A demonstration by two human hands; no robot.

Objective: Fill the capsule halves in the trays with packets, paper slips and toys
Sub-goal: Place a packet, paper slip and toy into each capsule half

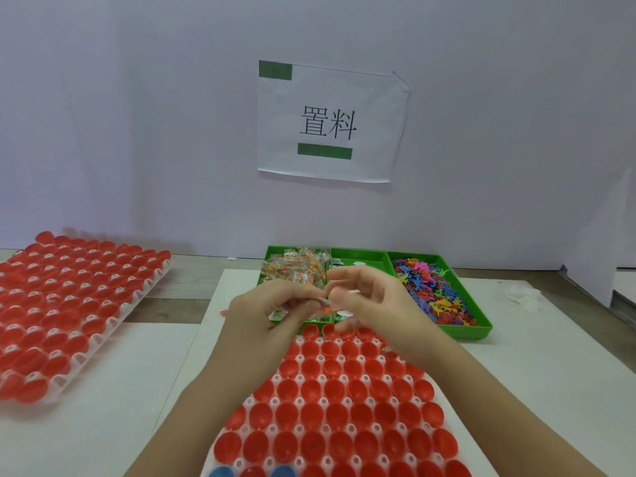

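Capsule tray (321, 357), left hand (261, 315) masking packet bin (275, 250), sign (327, 125)

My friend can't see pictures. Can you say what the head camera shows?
Two hands reach over a tray of red capsule halves: the left hand pinches a small colourful packet, the right hand sits beside it, its grip too blurred to read. Behind are green bins of packets, white slips and colourful toys; another red tray lies at left.

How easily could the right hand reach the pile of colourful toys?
Probably easily: the right hand hovers just left of the toys, whose green bin is open-topped, with nothing between.
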